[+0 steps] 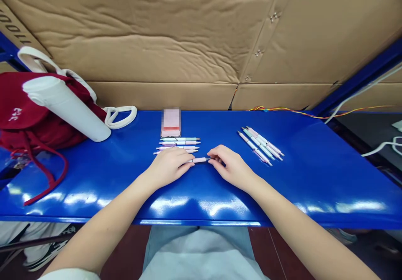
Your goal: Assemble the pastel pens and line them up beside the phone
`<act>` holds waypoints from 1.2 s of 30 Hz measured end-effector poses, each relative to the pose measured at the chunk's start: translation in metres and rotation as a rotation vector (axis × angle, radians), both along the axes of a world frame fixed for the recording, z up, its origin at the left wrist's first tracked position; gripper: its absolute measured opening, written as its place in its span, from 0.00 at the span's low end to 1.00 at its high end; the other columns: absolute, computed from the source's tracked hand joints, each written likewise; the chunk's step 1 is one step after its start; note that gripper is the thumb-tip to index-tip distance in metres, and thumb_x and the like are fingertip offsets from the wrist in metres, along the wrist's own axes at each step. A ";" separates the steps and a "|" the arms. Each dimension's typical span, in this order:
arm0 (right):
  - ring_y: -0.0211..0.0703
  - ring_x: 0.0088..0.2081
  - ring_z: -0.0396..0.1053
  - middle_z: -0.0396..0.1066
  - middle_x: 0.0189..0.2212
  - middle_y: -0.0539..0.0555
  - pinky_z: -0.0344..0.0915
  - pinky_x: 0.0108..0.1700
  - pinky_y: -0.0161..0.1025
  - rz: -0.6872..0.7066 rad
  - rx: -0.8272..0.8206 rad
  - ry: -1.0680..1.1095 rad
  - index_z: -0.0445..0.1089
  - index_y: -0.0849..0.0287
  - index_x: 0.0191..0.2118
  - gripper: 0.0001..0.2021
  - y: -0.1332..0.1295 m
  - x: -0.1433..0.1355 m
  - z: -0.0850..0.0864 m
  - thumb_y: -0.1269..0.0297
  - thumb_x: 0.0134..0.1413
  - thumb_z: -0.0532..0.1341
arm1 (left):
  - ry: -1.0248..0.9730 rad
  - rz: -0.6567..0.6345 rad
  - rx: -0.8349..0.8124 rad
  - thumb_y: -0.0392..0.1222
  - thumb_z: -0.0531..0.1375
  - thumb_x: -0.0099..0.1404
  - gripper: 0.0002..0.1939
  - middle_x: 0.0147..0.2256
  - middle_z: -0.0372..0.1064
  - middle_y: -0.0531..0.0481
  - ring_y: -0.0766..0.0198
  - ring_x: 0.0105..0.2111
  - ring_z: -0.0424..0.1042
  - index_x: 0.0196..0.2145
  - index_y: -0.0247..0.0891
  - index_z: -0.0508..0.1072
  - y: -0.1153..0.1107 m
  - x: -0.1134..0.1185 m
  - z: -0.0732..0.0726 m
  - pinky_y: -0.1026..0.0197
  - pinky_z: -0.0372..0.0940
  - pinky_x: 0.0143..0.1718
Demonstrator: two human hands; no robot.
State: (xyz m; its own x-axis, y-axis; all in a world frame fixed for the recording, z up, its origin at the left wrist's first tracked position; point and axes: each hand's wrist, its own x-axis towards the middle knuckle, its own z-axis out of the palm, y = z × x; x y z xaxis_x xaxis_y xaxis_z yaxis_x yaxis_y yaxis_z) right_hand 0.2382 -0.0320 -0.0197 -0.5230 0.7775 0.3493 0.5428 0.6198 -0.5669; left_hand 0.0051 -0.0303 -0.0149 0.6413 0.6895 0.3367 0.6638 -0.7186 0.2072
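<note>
Pink pen (199, 160) runs between our left hand (171, 165) and right hand (228, 167)

We see the pink pen near the middle of the blue table (207, 192), lying crosswise with its dark tip toward our right. Our left fingers are closed on its left part, thumb nearest us. Our right fingers curl around the tip with the thumb below; we cannot tell whether they press on it or only surround it. Nor can we tell whether the pen touches the table.

Just beyond our left hand we find a row of pens (180, 139), roughly side by side, tips to the right; the hand partly hides the nearest. Behind that row lies a flat pink rectangle (171, 131) with a red stripe, its upper part pixelated. To the right of our right hand, well apart from it, a slanted bunch of pens (262, 143) points its tips away from us and leftward.

At the far left we see a red bag (14, 89) with white handles, and a white bottle (70, 108) tilted against its front. Brown cardboard (188, 58) stands behind the table, and coloured wires (292, 110) run along the back edge at right.
</note>
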 end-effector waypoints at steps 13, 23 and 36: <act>0.40 0.38 0.72 0.71 0.38 0.54 0.72 0.40 0.40 -0.043 -0.238 0.236 0.67 0.56 0.40 0.08 -0.005 -0.007 0.003 0.70 0.53 0.56 | -0.034 -0.025 -0.003 0.42 0.52 0.68 0.12 0.38 0.74 0.48 0.61 0.38 0.71 0.41 0.39 0.73 -0.002 0.002 0.001 0.59 0.65 0.42; 0.34 0.21 0.68 0.69 0.23 0.48 0.68 0.25 0.34 -0.065 -0.471 0.272 0.61 0.57 0.35 0.04 -0.005 -0.008 0.001 0.63 0.58 0.52 | -0.030 -0.066 0.031 0.41 0.51 0.68 0.12 0.38 0.73 0.47 0.62 0.38 0.70 0.41 0.38 0.73 -0.003 0.003 0.003 0.60 0.65 0.41; 0.37 0.28 0.68 0.72 0.29 0.51 0.64 0.34 0.36 -0.040 -0.280 0.017 0.67 0.58 0.34 0.10 -0.001 -0.003 0.003 0.61 0.60 0.52 | -0.054 -0.040 0.059 0.43 0.50 0.69 0.14 0.37 0.74 0.47 0.62 0.38 0.71 0.41 0.39 0.74 -0.004 0.003 0.003 0.59 0.65 0.41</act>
State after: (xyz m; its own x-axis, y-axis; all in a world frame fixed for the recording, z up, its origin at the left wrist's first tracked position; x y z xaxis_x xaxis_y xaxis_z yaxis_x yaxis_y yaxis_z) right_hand 0.2347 -0.0335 -0.0166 -0.4858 0.8649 0.1262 0.5525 0.4157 -0.7225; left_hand 0.0077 -0.0344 -0.0114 0.6480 0.6414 0.4106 0.6232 -0.7565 0.1982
